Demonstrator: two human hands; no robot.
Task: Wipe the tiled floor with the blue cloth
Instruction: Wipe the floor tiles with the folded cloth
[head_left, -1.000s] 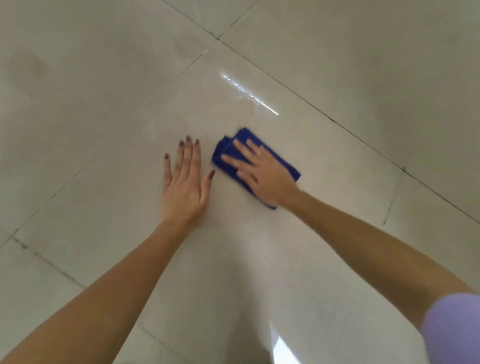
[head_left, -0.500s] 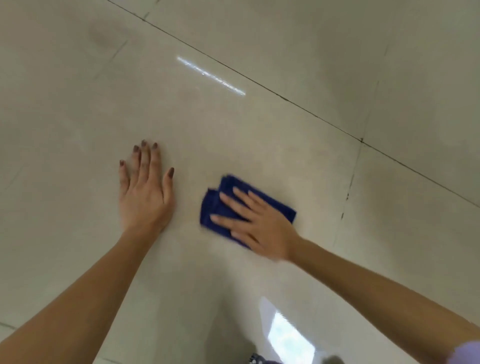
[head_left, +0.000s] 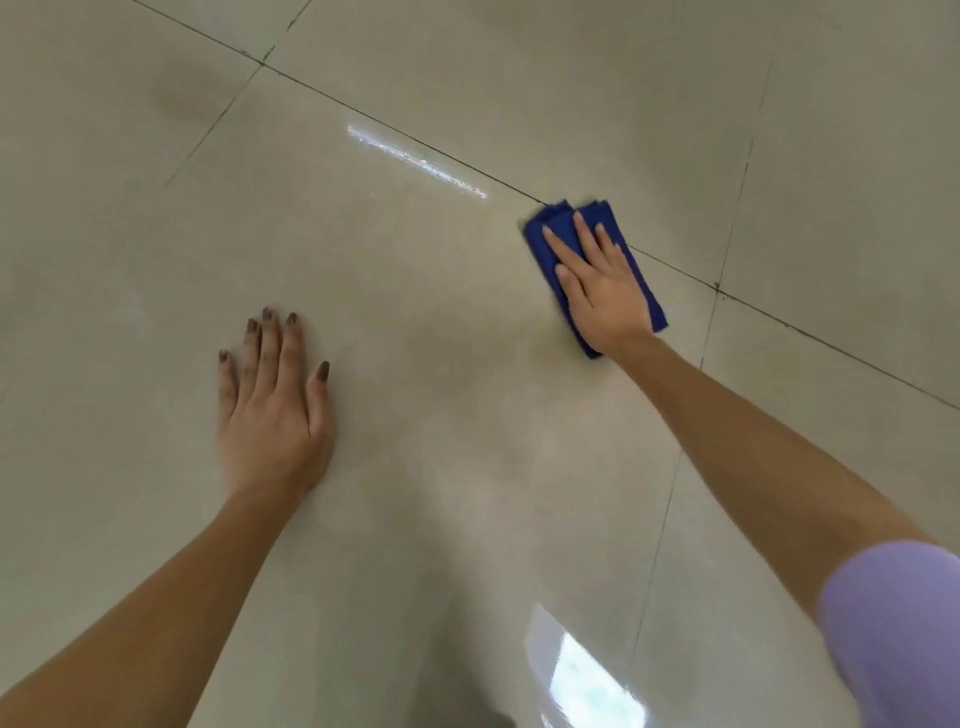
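A folded blue cloth (head_left: 551, 227) lies on the glossy beige tiled floor (head_left: 415, 291), right of centre, with its far corner on a dark grout line. My right hand (head_left: 597, 283) presses flat on top of the cloth, fingers spread and pointing away from me, covering most of it. My left hand (head_left: 272, 410) rests palm down on the bare tile to the lower left, fingers apart, holding nothing. About one hand-length of floor separates the two hands.
Dark grout lines (head_left: 779, 319) cross the floor diagonally behind and to the right of the cloth. A bright streak of reflected light (head_left: 415, 162) lies beyond the hands, and a window reflection (head_left: 587, 675) shines near the bottom. A lilac sleeve (head_left: 904, 623) covers my right upper arm.
My right hand has slid the cloth away from the left hand, to the right and farther from me, up to the grout line. The left hand stays planted on the tile.
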